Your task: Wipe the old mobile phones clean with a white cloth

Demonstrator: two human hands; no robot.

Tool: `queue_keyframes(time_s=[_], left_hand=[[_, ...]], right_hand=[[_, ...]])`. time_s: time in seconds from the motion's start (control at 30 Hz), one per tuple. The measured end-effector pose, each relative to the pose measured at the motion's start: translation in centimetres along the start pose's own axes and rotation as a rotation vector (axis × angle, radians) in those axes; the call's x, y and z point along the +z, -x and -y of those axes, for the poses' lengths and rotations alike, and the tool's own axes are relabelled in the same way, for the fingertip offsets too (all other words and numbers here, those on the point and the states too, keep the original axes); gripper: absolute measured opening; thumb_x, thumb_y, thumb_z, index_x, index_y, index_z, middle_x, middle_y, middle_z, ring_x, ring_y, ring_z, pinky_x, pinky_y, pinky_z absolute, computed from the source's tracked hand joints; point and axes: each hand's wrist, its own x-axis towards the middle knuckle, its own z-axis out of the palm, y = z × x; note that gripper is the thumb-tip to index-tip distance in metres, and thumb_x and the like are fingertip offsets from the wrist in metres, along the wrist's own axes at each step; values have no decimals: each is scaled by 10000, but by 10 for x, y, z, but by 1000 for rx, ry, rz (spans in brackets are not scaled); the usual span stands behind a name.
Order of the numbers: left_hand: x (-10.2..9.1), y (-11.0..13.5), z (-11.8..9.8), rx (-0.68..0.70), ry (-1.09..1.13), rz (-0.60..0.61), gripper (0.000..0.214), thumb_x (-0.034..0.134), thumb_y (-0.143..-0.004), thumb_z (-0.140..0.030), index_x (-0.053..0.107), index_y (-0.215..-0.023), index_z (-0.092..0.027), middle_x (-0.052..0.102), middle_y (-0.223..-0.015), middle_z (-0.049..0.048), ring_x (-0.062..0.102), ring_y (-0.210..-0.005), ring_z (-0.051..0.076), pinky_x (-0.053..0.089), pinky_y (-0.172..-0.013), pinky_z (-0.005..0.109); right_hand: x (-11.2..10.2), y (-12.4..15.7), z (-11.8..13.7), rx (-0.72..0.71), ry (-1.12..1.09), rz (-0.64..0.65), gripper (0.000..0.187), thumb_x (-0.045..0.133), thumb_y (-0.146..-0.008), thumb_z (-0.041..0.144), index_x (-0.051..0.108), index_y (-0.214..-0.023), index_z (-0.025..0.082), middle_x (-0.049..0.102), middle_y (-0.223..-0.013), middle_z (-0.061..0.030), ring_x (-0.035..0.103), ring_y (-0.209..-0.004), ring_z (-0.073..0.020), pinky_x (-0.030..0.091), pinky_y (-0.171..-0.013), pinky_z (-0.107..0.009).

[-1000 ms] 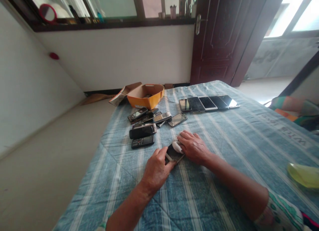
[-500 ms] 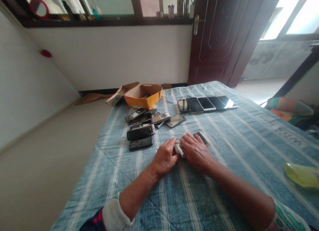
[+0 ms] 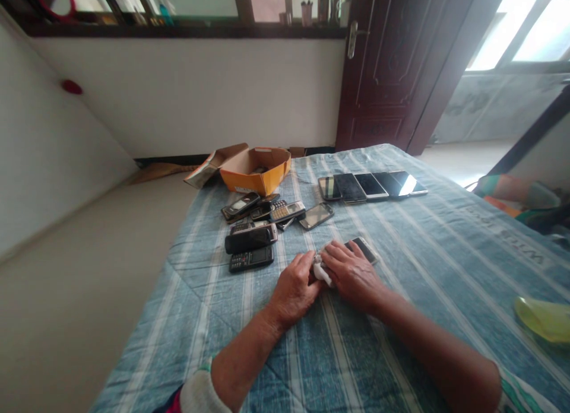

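Note:
My two hands meet near the middle of a blue striped cloth [image 3: 401, 270]. A dark smartphone [image 3: 363, 248] lies flat under my right hand [image 3: 351, 275], its far end sticking out past my fingers. A small white wipe [image 3: 319, 270] is bunched between my hands, and my right fingers press it onto the phone. My left hand [image 3: 294, 288] is curled, its fingers against the near end of the phone and the wipe.
A pile of old keypad phones [image 3: 256, 223] lies to the left. A row of several smartphones [image 3: 371, 186] lies further back, with one loose phone [image 3: 316, 215] in front. An orange cardboard box [image 3: 256, 170] stands at the far edge. A yellow-green object [image 3: 543, 318] lies at right.
The phone has turned: a second ago its near end lay in my left hand, now its far end points right past my right fingers. My hands have drawn together over the wipe.

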Motion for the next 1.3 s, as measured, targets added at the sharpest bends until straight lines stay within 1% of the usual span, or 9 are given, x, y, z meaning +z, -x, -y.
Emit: queue_keyframes(time_s=[0.2,0.4,0.6,0.7,0.83,0.93,1.07,1.23,1.3], left_hand=[[0,0,0,-2,14,-1,367,720,-712,-183,577,-1050,-179,576,-873,15,577,-753,162,488,-675,272],[-1,-1,0,17,-22,-2,315,650,-721,-125,574,-1024,-164,588,-907,38,585,-827,189,495,-763,312],[0,0,2,23,-15,10,330,619,-736,-139,561,-1059,-169,585,-927,40,582,-836,189,497,-739,301],[-1,0,3,22,-25,17,344,623,-740,-147,558,-1076,-176,589,-938,39,585,-854,194,499,-770,314],[-5,-1,0,20,-28,32,385,626,-725,-123,558,-1101,-161,593,-959,49,588,-904,207,493,-823,332],[-6,0,0,29,-17,49,361,616,-697,-91,574,-1047,-171,585,-940,36,588,-880,192,498,-791,307],[-6,0,1,32,-2,69,310,612,-695,-108,584,-997,-176,568,-932,34,590,-831,176,503,-727,278],[-6,0,2,59,-22,66,358,593,-696,-101,585,-1045,-183,568,-929,34,589,-857,184,507,-789,306],[-6,0,2,51,-35,68,339,587,-699,-98,588,-1027,-185,558,-912,31,587,-830,178,511,-762,296]], right_hand=[[-1,-4,-12,66,37,-54,285,394,-978,239,594,-1178,205,598,-1256,-113,447,-1260,-264,239,-1075,-518],[2,3,-3,-100,-47,-19,316,458,-954,223,552,-1256,225,575,-1305,-96,393,-1328,-259,189,-1118,-503],[-7,4,-3,-142,-78,78,345,462,-934,165,552,-1261,232,549,-1346,-93,381,-1348,-270,188,-1111,-546],[-8,-3,1,-127,-81,89,336,463,-923,154,568,-1232,232,556,-1326,-91,382,-1344,-272,188,-1108,-559],[-5,-8,8,-85,-81,62,328,460,-916,145,569,-1221,199,588,-1248,-97,395,-1322,-253,209,-1112,-521],[-3,-1,9,-89,-80,47,343,459,-917,143,564,-1235,216,576,-1271,-92,386,-1327,-253,208,-1115,-520],[-1,10,8,-88,-73,18,350,445,-929,145,567,-1243,237,558,-1313,-96,387,-1331,-254,208,-1113,-536],[0,11,16,-87,-95,12,363,466,-927,165,550,-1272,241,571,-1302,-84,378,-1342,-254,203,-1121,-534],[0,13,15,-88,-102,12,358,469,-933,177,549,-1274,246,570,-1312,-75,371,-1348,-250,195,-1126,-532]])
